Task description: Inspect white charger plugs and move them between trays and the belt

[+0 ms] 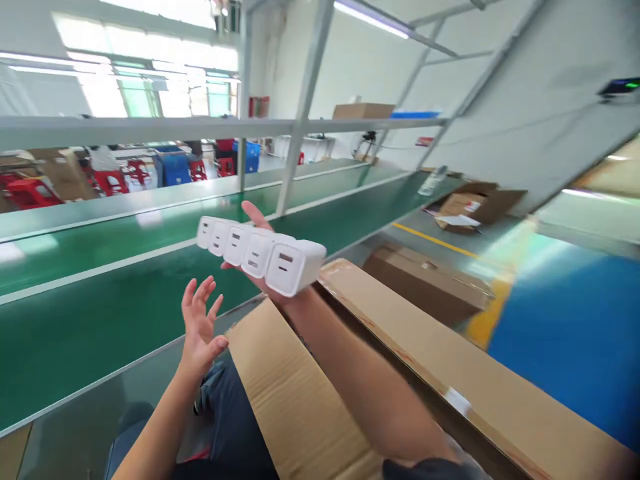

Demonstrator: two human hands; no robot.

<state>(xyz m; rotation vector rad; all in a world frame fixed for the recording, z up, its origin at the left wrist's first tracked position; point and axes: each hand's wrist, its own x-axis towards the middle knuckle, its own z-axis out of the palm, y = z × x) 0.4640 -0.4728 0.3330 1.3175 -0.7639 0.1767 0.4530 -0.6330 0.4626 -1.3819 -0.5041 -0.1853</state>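
Observation:
My right hand (pixel 256 220) is raised palm up over the green conveyor belt (pixel 100 300), holding a row of several white charger plugs (pixel 260 253) side by side. Most of that hand is hidden behind the plugs; only fingertips and wrist show. My left hand (pixel 200 327) hovers below and left of the row, fingers spread, holding nothing and touching nothing. An open cardboard box (pixel 300 400) lies across my lap under my right forearm, its flaps spread.
A metal shelf rail (pixel 150 127) runs above the belt. More cardboard boxes (pixel 430 280) sit on the floor to the right, another open one (pixel 470 203) farther back. Red stools and blue crates (pixel 175 167) stand beyond the belt. Blue floor (pixel 565 320) lies right.

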